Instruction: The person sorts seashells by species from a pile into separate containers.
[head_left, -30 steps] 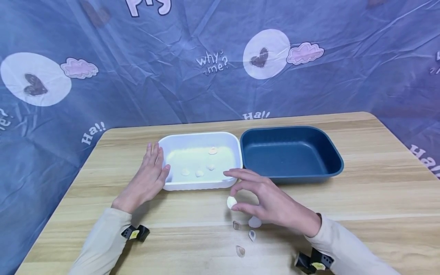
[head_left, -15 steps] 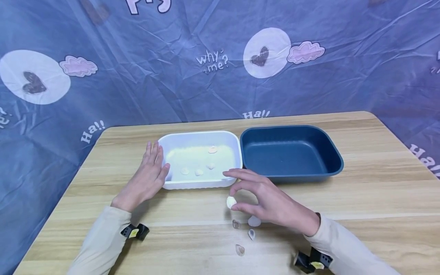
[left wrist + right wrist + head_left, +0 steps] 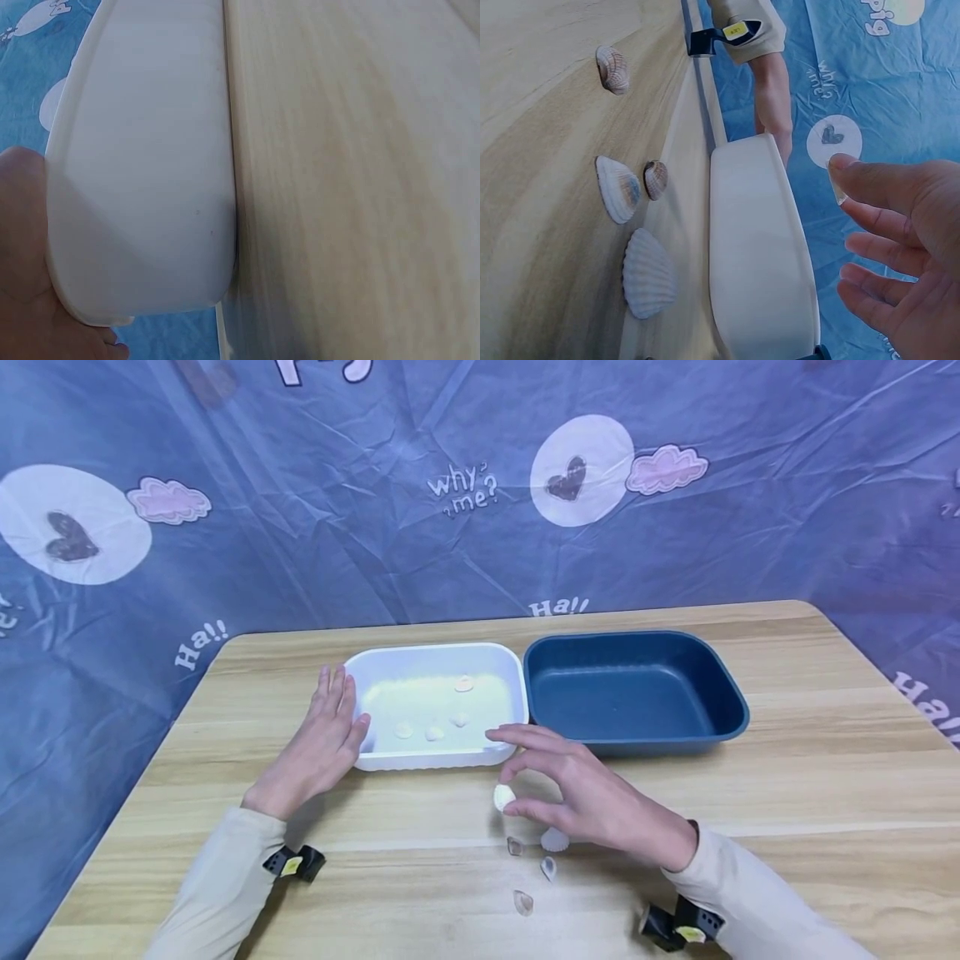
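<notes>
Between thumb and forefinger, my right hand (image 3: 581, 789) pinches a small white seashell (image 3: 504, 797) just in front of the white tray (image 3: 435, 761). In the right wrist view the held seashell (image 3: 837, 187) shows edge-on, its other fingers spread. My left hand (image 3: 318, 747) rests with straight fingers against the tray's left end. Several pale shells, among them a pinkish shell (image 3: 464, 683), lie inside the tray. On the table below my right hand are a white scallop shell (image 3: 649, 274), a white-and-grey shell (image 3: 618, 189), a small brown shell (image 3: 656, 180) and a ribbed brownish shell (image 3: 613, 70).
A dark blue tray (image 3: 637, 748) stands right beside the white one, touching or nearly touching its right end. Both are on a light wooden table (image 3: 840, 760). Behind the table hangs a blue printed cloth (image 3: 360, 552).
The head view has tilted very slightly, so everything sits a little higher in it. Both hands keep their places; the right still pinches the seashell.
</notes>
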Available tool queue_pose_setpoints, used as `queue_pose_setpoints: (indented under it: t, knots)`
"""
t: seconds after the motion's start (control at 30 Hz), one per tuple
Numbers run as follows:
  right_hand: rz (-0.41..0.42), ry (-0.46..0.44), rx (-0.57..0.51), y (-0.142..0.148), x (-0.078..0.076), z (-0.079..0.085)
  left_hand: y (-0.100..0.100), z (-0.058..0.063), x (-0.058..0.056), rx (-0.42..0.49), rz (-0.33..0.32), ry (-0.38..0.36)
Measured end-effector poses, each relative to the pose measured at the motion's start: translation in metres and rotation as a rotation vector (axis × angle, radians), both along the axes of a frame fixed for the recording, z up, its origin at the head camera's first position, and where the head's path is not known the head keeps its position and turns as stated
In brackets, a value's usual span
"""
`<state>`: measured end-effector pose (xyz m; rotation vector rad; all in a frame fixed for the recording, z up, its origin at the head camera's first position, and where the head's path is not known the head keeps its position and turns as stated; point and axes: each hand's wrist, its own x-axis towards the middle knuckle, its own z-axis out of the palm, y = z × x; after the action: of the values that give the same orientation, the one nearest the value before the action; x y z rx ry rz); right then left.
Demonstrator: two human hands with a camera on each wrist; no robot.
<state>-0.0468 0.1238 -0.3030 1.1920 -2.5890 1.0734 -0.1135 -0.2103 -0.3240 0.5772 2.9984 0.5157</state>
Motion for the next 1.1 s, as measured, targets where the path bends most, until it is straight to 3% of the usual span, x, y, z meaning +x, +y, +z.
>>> queue_pose_setpoints:
  t: [0.37,0.73,1.1]
  knots:
    - [0.003,0.067,-0.037,-0.011,-0.016,0.011,-0.001,0.001,0.001,0.004,-0.005,-0.003]
    - [-0.041,0.030,0.004,-0.026,-0.036,0.016,0.000,0.002,0.000,0.001,-0.003,0.002]
    - [-0.069,-0.084,0.004,-0.046,-0.055,0.015,0.000,0.001,0.001,0.002,-0.001,0.006]
